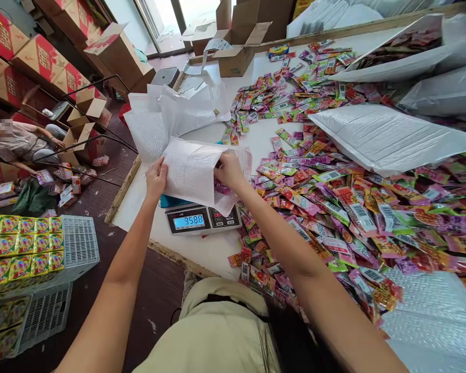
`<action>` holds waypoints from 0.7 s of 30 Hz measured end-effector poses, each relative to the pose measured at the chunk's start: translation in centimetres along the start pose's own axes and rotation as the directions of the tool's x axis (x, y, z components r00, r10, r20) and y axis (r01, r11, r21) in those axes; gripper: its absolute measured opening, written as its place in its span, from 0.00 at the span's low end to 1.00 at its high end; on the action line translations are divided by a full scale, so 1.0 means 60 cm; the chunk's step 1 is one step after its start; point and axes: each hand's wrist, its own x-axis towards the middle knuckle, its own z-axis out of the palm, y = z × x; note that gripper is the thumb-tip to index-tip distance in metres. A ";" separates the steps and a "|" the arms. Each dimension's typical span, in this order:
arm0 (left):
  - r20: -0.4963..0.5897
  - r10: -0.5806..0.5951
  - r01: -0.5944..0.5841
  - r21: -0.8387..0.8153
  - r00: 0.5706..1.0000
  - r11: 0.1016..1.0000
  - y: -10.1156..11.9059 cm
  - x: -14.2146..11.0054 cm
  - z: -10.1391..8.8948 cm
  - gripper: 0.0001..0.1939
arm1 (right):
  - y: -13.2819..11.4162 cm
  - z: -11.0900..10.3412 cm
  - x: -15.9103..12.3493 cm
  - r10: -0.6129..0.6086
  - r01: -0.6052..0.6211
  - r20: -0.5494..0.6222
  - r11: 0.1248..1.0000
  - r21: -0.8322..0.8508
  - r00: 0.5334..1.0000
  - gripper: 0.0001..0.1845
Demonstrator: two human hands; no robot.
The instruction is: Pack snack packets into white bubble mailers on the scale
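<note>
A white bubble mailer (190, 168) lies tilted over a digital scale (215, 220) with a lit display, its mouth facing right. My left hand (156, 178) pinches the mailer's left end between thumb and fingers. At the mouth, my right hand (231, 170) has curled fingers that reach just inside the opening; their tips are hidden, so what they grip cannot be made out. Some colourful snack packets show inside the mouth below that hand. A blue-green surface (174, 201) peeks out between mailer and scale. Loose small snack packets (295, 171) spread right beside my right hand.
More bubble mailers (196, 106) lie behind the scale. A filled mailer (404, 52) and a flat one (388, 137) rest on the packet heap at right. An open carton (236, 54) stands at the back. Left are crates (79, 241) and a seated person (23, 140).
</note>
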 end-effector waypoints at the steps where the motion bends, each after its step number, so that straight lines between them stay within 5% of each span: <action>1: -0.005 -0.005 0.005 0.004 1.000 1.000 0.000 0.000 0.001 0.30 | 0.004 -0.011 -0.006 0.010 -0.010 0.004 1.000 -0.003 1.000 0.05; 7: -0.023 -0.035 0.035 0.005 0.999 0.999 0.005 0.003 0.003 0.26 | 0.000 -0.030 -0.046 0.068 -0.066 -0.072 0.997 0.028 0.995 0.06; 12: -0.019 -0.050 0.050 0.011 0.999 0.999 0.012 0.004 0.002 0.23 | -0.013 -0.011 -0.084 -0.057 0.056 -0.028 0.997 -0.046 0.998 0.28; 21: -0.053 -0.109 0.113 0.069 0.993 0.991 0.034 -0.001 -0.029 0.17 | -0.029 -0.049 -0.100 -0.156 0.174 0.142 0.977 -0.120 0.977 0.21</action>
